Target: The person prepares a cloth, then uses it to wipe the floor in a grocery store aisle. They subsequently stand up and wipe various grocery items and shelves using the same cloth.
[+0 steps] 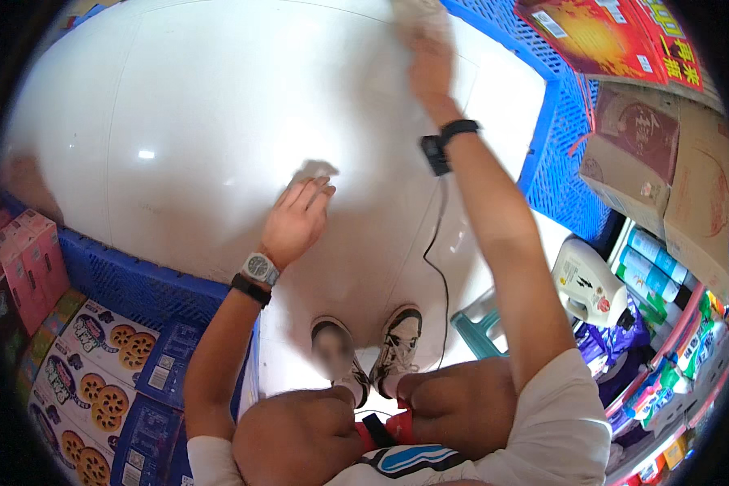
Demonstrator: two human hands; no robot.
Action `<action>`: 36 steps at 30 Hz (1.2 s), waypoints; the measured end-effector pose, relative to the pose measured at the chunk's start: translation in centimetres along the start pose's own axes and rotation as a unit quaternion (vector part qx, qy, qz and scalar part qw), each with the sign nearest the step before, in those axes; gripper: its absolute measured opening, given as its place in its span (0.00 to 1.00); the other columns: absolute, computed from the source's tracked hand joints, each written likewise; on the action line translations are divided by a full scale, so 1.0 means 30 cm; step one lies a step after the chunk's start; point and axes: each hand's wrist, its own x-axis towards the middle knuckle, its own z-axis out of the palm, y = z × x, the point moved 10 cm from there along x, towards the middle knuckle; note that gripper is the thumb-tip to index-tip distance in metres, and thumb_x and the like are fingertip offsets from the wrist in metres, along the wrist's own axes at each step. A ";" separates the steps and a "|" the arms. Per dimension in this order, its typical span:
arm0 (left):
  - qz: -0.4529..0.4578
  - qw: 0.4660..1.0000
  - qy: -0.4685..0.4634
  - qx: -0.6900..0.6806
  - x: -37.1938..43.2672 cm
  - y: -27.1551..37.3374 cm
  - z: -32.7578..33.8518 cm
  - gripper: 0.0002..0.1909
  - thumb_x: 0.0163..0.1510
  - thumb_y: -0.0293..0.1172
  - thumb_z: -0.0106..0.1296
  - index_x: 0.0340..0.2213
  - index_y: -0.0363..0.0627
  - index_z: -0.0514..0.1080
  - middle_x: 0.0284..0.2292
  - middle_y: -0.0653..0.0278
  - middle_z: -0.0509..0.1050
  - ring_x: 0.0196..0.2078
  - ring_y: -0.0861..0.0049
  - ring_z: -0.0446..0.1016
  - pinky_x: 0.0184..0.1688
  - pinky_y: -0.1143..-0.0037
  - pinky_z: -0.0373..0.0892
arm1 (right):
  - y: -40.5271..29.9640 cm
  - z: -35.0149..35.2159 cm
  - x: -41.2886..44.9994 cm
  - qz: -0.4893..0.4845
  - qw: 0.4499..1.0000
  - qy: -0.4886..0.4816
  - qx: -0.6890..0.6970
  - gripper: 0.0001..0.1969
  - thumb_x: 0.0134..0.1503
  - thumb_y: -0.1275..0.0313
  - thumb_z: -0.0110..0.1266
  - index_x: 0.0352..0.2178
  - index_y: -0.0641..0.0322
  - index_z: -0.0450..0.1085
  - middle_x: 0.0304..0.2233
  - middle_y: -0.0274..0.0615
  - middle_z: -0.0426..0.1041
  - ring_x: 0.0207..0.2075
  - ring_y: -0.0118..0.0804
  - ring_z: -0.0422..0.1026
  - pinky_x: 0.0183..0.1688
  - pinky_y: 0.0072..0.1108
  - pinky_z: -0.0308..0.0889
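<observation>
My left hand (297, 222) hovers or rests just over the glossy white tiled floor (206, 103), palm down with its fingers slightly apart and nothing seen in it. A watch (260, 268) and a black band are on that wrist. Farther out, at the top, my right hand (432, 67) reaches over the floor and is blurred. Its fingers are on a pale, cloth-like thing (422, 15), cut off by the picture's edge. A black strap with a small device (435, 155) circles the right wrist, and a thin cable (442, 261) hangs down from it.
Blue plastic pallets (559, 133) border the floor at right, under cardboard cartons (635, 133). Biscuit boxes (91, 389) stack at left beside another blue pallet (133, 285). Near my shoes (398, 340) stand a green stool (480, 334) and a white jug (586, 282).
</observation>
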 end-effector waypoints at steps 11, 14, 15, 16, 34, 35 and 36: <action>0.046 0.994 -0.067 0.076 -0.065 -0.214 0.247 0.31 0.66 0.32 0.59 0.69 0.44 0.74 0.78 0.56 0.65 0.78 0.54 0.66 0.77 0.53 0.67 | -0.301 -0.025 -0.128 -0.040 0.984 -0.026 0.170 0.34 0.58 0.86 0.54 0.64 0.49 0.82 0.68 0.43 0.80 0.74 0.57 0.68 0.80 0.55 0.54; 0.035 0.995 -0.069 0.063 -0.113 -0.236 0.270 0.30 0.66 0.33 0.59 0.68 0.43 0.74 0.76 0.55 0.67 0.78 0.53 0.65 0.77 0.50 0.66 | -0.744 0.038 -0.177 -0.172 0.910 -0.098 0.364 0.26 0.60 0.80 0.60 0.56 0.42 0.86 0.70 0.35 0.78 0.77 0.48 0.65 0.84 0.48 0.53; 0.041 0.996 -0.058 0.047 -0.071 -0.220 0.301 0.30 0.66 0.33 0.58 0.68 0.43 0.75 0.75 0.54 0.69 0.78 0.52 0.65 0.77 0.49 0.66 | -0.827 0.059 -0.192 -0.223 0.875 -0.121 0.414 0.21 0.62 0.74 0.63 0.54 0.39 0.87 0.73 0.32 0.75 0.79 0.43 0.63 0.85 0.46 0.52; 0.035 0.994 -0.077 0.066 -0.193 -0.300 0.260 0.30 0.66 0.33 0.58 0.68 0.43 0.75 0.75 0.54 0.69 0.78 0.52 0.65 0.77 0.49 0.66 | -1.106 0.067 -0.207 -0.339 0.861 -0.184 0.331 0.17 0.63 0.69 0.62 0.50 0.37 0.87 0.71 0.25 0.77 0.79 0.39 0.64 0.86 0.43 0.52; 0.015 0.996 -0.064 0.060 -0.096 -0.237 0.206 0.32 0.64 0.27 0.58 0.69 0.42 0.75 0.80 0.61 0.65 0.81 0.57 0.63 0.80 0.54 0.64 | 0.560 -0.440 -0.714 0.273 0.944 -0.185 -0.030 0.43 0.63 0.86 0.52 0.81 0.57 0.61 0.81 0.61 0.60 0.80 0.72 0.58 0.84 0.47 0.51; 0.019 0.997 -0.059 0.048 -0.083 -0.224 0.213 0.32 0.64 0.27 0.57 0.69 0.42 0.75 0.80 0.61 0.65 0.81 0.57 0.63 0.80 0.53 0.64 | 0.496 -0.424 -0.706 0.256 0.951 -0.169 -0.040 0.44 0.63 0.86 0.53 0.81 0.54 0.61 0.82 0.60 0.59 0.81 0.75 0.56 0.85 0.49 0.49; 0.023 0.998 -0.055 0.035 -0.066 -0.211 0.225 0.31 0.64 0.28 0.57 0.69 0.42 0.75 0.80 0.61 0.64 0.81 0.57 0.63 0.80 0.52 0.64 | 0.436 -0.409 -0.677 0.231 0.963 -0.134 -0.029 0.43 0.64 0.85 0.51 0.81 0.50 0.62 0.83 0.59 0.56 0.80 0.81 0.53 0.85 0.53 0.48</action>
